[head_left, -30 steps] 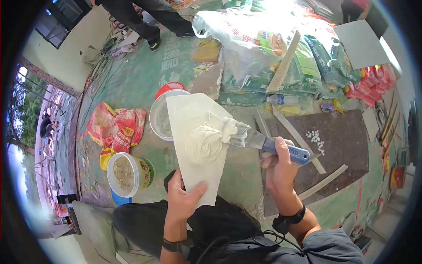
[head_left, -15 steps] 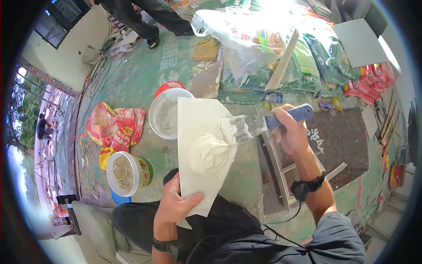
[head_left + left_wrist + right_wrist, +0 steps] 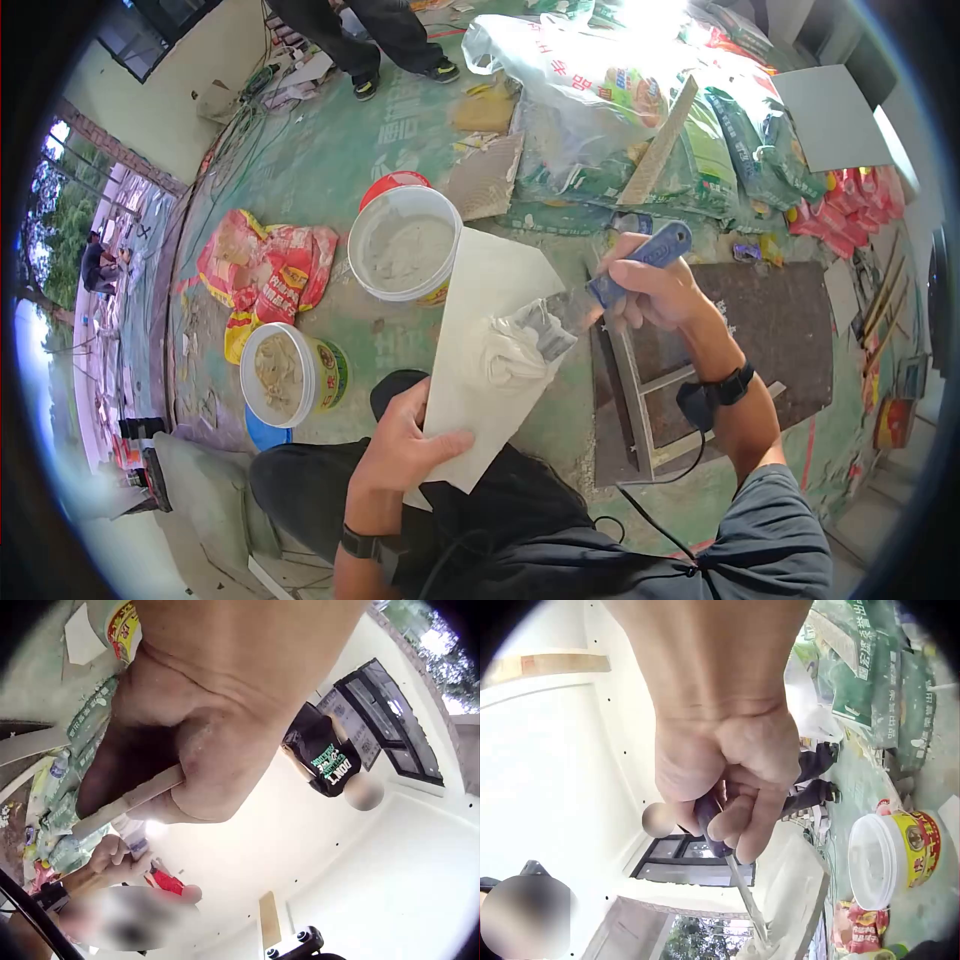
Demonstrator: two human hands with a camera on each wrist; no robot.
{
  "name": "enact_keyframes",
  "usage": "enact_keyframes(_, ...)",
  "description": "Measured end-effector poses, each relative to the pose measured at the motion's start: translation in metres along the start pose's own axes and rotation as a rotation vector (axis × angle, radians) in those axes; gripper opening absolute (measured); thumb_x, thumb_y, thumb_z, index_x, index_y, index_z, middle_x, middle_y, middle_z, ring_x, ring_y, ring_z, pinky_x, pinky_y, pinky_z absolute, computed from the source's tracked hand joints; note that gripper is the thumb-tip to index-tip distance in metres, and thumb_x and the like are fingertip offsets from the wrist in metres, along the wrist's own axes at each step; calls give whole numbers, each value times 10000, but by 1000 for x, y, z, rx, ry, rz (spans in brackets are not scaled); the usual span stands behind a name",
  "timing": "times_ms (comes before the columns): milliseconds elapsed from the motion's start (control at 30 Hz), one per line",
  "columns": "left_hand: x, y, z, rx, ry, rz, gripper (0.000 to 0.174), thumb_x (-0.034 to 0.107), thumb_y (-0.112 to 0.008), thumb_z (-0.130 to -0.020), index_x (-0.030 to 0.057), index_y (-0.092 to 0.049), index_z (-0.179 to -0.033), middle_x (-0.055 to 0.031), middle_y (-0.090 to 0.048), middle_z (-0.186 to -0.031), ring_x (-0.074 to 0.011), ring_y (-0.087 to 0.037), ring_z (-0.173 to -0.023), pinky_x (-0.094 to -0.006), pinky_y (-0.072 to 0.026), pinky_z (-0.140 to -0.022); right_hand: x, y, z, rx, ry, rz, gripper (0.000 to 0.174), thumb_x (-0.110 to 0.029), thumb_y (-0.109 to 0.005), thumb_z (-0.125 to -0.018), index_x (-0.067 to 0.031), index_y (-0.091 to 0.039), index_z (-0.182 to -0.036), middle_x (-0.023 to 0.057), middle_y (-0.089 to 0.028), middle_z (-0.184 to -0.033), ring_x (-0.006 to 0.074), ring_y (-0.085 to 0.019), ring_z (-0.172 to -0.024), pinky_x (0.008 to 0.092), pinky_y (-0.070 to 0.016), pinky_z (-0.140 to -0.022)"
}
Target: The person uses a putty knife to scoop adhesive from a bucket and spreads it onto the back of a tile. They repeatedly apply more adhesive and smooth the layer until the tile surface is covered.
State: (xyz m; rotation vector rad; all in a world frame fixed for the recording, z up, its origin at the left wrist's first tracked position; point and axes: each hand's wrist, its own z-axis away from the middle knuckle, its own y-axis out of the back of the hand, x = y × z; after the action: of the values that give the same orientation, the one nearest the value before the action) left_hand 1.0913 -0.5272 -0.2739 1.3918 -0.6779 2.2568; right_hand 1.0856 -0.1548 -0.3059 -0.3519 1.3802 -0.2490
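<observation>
In the head view my left hand (image 3: 405,440) grips the lower end of a white board (image 3: 490,270), thumb on top; the left wrist view shows the board's edge (image 3: 127,799) pinched in that hand. A mound of white putty (image 3: 508,362) lies on the board. My right hand (image 3: 660,285) holds a putty knife by its blue handle (image 3: 658,247), which slants up to the right. Its putty-smeared blade (image 3: 548,328) rests at the mound's upper right side. In the right wrist view the fingers wrap the handle (image 3: 709,817), and the blade (image 3: 744,889) reaches toward the board.
A bucket (image 3: 353,250) of pale paste stands beyond the board, partly overlapped by it. Left are a second bucket (image 3: 332,375) and a crumpled red bag (image 3: 270,265). Filled sacks (image 3: 690,165) are piled ahead. A dark sheet (image 3: 780,330) lies right. Someone (image 3: 345,35) stands at the back.
The board has shifted right and tilted. My right hand has gone up and right, swinging the putty knife's handle from slanting down to slanting up. Putty has shifted toward the blade.
</observation>
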Motion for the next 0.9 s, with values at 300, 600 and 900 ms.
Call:
enact_keyframes(300, -5, -20, -20, 126, -45, -76, 566, 55, -739, -836, -76, -547, -1352, -117, -695, -1196, -150, -654, -1063, -326, -530, -940, 72, -27, 39, 245, 39, -193, 169, -196, -654, -1012, -27, -642, -999, 109, -683, -709, 178, -608, -502, 356, -576, -513)
enact_keyframes(600, -22, -62, -46, 385, -252, -443, 490, 46, -666, -848, -68, -511, -1298, -260, -730, -1052, -365, -752, -997, -417, -575, -841, 112, -112, 58, 730, 9, -682, 190, -297, -631, -1032, -111, -654, -1001, 63, -666, -744, 146, -604, -586, 392, -589, -639)
enact_keyframes(900, -39, -51, -38, 222, -77, -206, 516, 4, -717, -845, -68, -564, -1333, -128, -708, -1208, -174, -669, -1086, -344, -523, -978, 51, -77, 33, 677, 404, -159, 179, -184, -665, -1012, -36, -663, -1112, 55, -696, -822, 165, -639, -648, 378, -582, -662)
